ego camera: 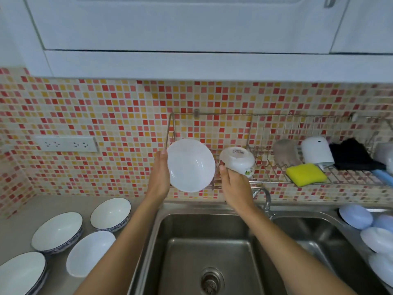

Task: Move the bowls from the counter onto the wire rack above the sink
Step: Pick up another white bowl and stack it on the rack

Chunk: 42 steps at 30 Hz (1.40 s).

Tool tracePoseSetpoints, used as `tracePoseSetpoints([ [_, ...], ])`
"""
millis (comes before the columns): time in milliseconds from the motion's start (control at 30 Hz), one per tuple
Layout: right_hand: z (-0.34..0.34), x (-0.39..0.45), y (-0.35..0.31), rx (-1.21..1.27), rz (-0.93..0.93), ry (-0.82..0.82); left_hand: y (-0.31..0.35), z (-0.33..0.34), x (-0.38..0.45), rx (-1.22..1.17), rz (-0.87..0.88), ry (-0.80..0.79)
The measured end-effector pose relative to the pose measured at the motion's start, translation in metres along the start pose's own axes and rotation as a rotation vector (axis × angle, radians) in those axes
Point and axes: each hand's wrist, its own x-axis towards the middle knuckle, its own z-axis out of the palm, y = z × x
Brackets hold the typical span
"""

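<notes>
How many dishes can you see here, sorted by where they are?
Held in the hands: 2, a plain white bowl and a small upturned bowl.
On the counter left of the sink: 4 white bowls.
Right of the sink: at least 4 pale dishes, partly cut off.
Total: at least 10.

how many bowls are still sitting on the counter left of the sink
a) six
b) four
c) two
b: four bowls rest on the counter left of the sink, while the left hand and right hand each hold another bowl up at the wire rack.
</notes>
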Motion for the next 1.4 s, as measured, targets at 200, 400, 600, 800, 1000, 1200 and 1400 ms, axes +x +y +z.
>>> tracePoseSetpoints([
  [200,0.014,-0.006,0.045,-0.477,-0.230,-0.059,0.013,0.021,0.034,0.243,0.215,0.006],
  [400,0.021,-0.009,0.050,-0.531,-0.214,-0.002,-0.010,0.041,0.054,0.775,0.405,-0.131],
  [600,0.023,-0.010,0.050,-0.536,-0.227,0.060,-0.036,0.048,0.068,1.005,0.442,-0.219],
  [800,0.028,-0.010,0.051,-0.504,-0.231,0.115,-0.043,0.052,0.070,0.933,0.400,-0.178],
  [1000,0.031,-0.013,0.054,-0.505,-0.266,0.149,-0.049,0.050,0.066,0.754,0.244,-0.225],
  [1200,0.029,-0.010,0.052,-0.500,-0.252,0.163,-0.045,0.049,0.057,0.755,0.295,-0.135],
  [1400,0.031,-0.011,0.050,-0.503,-0.240,0.163,-0.056,0.042,0.037,0.933,0.356,-0.125],
])
